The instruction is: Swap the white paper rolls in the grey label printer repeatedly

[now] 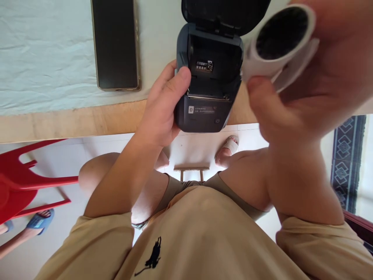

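Observation:
My left hand (166,103) grips the left side of a small dark label printer (201,111), thumb over its edge. The printer is tilted above the table's front edge, its black lid (224,13) swung up and the paper bay exposed. Inside the bay a small printed label with a code shows, and no roll lies in it. Close by on the right, my right hand (294,101) is closed around a white paper roll (250,62) with a wide dark hollow core facing me. A loose flap of paper hangs from the roll's lower right. Part of this hand is blurred.
A dark-screened phone (115,44) lies on the pale cloth (46,54) left of the printer. The wooden table edge (58,122) runs across. Below left stand a red plastic chair (17,182) and another person's foot in a blue slipper (40,221).

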{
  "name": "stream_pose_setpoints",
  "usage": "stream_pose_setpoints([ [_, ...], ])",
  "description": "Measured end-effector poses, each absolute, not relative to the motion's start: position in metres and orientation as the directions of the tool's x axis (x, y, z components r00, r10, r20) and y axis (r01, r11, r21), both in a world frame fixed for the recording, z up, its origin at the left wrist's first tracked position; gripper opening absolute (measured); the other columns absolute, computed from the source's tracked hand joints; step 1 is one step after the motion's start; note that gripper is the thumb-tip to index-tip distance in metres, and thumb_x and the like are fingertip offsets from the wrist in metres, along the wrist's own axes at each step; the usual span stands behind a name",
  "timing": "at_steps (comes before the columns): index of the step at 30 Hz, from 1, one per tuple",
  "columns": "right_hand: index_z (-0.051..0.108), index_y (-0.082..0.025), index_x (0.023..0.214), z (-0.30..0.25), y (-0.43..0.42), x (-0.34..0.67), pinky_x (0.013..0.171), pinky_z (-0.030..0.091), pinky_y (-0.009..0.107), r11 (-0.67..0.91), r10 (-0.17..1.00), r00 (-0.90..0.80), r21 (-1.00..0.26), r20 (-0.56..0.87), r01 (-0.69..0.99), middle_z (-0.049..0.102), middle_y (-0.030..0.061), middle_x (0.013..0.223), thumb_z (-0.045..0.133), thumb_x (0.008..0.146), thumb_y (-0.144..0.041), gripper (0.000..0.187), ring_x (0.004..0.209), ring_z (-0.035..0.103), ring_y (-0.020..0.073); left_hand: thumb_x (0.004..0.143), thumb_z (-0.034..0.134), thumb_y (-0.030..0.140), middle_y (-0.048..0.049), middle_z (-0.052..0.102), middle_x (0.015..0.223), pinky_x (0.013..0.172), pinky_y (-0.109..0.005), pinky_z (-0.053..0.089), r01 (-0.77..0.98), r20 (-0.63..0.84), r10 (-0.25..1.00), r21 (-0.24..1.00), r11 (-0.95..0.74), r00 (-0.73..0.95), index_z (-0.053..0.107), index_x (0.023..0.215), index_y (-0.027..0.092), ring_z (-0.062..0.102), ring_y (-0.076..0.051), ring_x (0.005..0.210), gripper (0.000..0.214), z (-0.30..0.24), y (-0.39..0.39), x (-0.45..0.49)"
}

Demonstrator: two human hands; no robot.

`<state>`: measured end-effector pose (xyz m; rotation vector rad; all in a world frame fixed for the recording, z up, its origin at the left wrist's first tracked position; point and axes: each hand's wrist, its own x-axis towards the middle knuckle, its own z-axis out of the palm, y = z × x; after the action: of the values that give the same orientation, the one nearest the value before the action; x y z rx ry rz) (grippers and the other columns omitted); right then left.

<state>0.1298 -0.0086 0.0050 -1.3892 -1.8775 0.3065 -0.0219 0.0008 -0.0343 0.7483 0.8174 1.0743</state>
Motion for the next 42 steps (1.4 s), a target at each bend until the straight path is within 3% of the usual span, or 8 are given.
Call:
stream_pose_setpoints([
  [5, 0.034, -0.023, 0.110, -0.007, -0.001, 0.117, 0.086, 0.043, 0.008, 0.460, 0.840, -0.220, -0.436, 0.496, 0.774, 0.043, -0.0081, 0.106, 0.043, 0.064, -0.024, 0.047, 0.095, 0.044, -0.0055, 0.074, 0.041, 0.032, 0.0016, 0.058, 0.085, 0.067, -0.021, 0.046, -0.452, -0.143, 0.960, 0.859, 0.241, 0.239, 0.047, 0.089, 0.023, 0.057, -0.012, 0.085, 0.018, -0.032, -0.001, -0.022],
  [9, 0.039, -0.022, 0.103, -0.014, 0.002, 0.117, 0.082, 0.045, 0.016, 0.304, 0.904, -0.144, -0.366, 0.404, 0.880, 0.047, -0.0066, 0.099, 0.039, 0.066, -0.034, 0.039, 0.095, 0.047, 0.0004, 0.075, 0.040, 0.032, 0.0024, 0.058, 0.084, 0.072, -0.022, 0.046, -0.446, -0.165, 0.955, 0.856, 0.262, 0.245, 0.049, 0.087, 0.023, 0.056, -0.011, 0.085, 0.018, -0.033, -0.001, -0.025],
  [13, 0.043, -0.022, 0.092, -0.014, 0.002, 0.119, 0.082, 0.043, 0.019, 0.333, 0.869, -0.175, -0.286, 0.464, 0.898, 0.049, -0.0102, 0.097, 0.040, 0.066, -0.028, 0.026, 0.091, 0.050, -0.0019, 0.074, 0.041, 0.033, 0.0001, 0.059, 0.091, 0.074, -0.025, 0.046, -0.428, -0.162, 0.945, 0.861, 0.276, 0.284, 0.049, 0.090, 0.023, 0.055, -0.014, 0.088, 0.021, -0.034, 0.000, -0.027],
  [17, 0.048, -0.023, 0.077, -0.011, 0.002, 0.118, 0.090, 0.041, 0.020, 0.398, 0.863, -0.227, -0.328, 0.452, 0.857, 0.047, -0.0166, 0.098, 0.039, 0.068, -0.026, 0.013, 0.098, 0.046, -0.0040, 0.074, 0.042, 0.033, 0.0012, 0.058, 0.085, 0.071, -0.024, 0.046, -0.439, -0.196, 0.945, 0.848, 0.298, 0.263, 0.048, 0.090, 0.024, 0.057, -0.012, 0.084, 0.020, -0.034, 0.001, -0.026],
  [24, 0.052, -0.028, 0.075, -0.010, -0.001, 0.116, 0.077, 0.037, 0.015, 0.483, 0.815, -0.292, -0.308, 0.501, 0.820, 0.047, -0.0088, 0.087, 0.042, 0.066, -0.030, 0.014, 0.084, 0.041, -0.0029, 0.071, 0.041, 0.044, -0.0008, 0.057, 0.081, 0.060, -0.022, 0.045, -0.457, -0.233, 0.943, 0.830, 0.320, 0.239, 0.052, 0.083, 0.020, 0.055, -0.011, 0.074, 0.029, -0.034, 0.001, -0.025],
  [29, 0.051, -0.030, 0.077, -0.015, -0.003, 0.117, 0.079, 0.038, 0.017, 0.579, 0.774, -0.391, -0.306, 0.498, 0.756, 0.047, -0.0091, 0.086, 0.047, 0.061, -0.029, 0.016, 0.086, 0.042, -0.0015, 0.065, 0.055, 0.023, 0.0037, 0.052, 0.072, 0.055, -0.019, 0.038, -0.502, -0.171, 0.962, 0.826, 0.258, 0.213, 0.046, 0.087, 0.026, 0.050, -0.005, 0.062, 0.024, -0.036, 0.001, -0.027],
  [35, 0.052, -0.032, 0.077, -0.018, -0.001, 0.118, 0.088, 0.039, 0.018, 0.661, 0.707, -0.452, -0.283, 0.544, 0.695, 0.048, -0.0109, 0.087, 0.050, 0.058, -0.040, 0.021, 0.095, 0.041, -0.0012, 0.065, 0.055, 0.024, 0.0021, 0.052, 0.074, 0.055, -0.023, 0.037, -0.488, -0.179, 0.959, 0.831, 0.267, 0.220, 0.047, 0.087, 0.026, 0.049, -0.008, 0.064, 0.023, -0.035, 0.000, -0.029],
  [42, 0.051, -0.026, 0.083, -0.013, -0.003, 0.117, 0.088, 0.039, 0.020, 0.441, 0.848, -0.190, -0.458, 0.495, 0.772, 0.044, -0.0029, 0.090, 0.036, 0.067, -0.045, 0.029, 0.090, 0.040, -0.0030, 0.062, 0.057, 0.012, 0.0044, 0.053, 0.076, 0.064, -0.020, 0.044, -0.441, -0.122, 0.963, 0.870, 0.221, 0.242, 0.045, 0.094, 0.027, 0.053, -0.006, 0.068, 0.038, -0.037, 0.000, -0.030],
])
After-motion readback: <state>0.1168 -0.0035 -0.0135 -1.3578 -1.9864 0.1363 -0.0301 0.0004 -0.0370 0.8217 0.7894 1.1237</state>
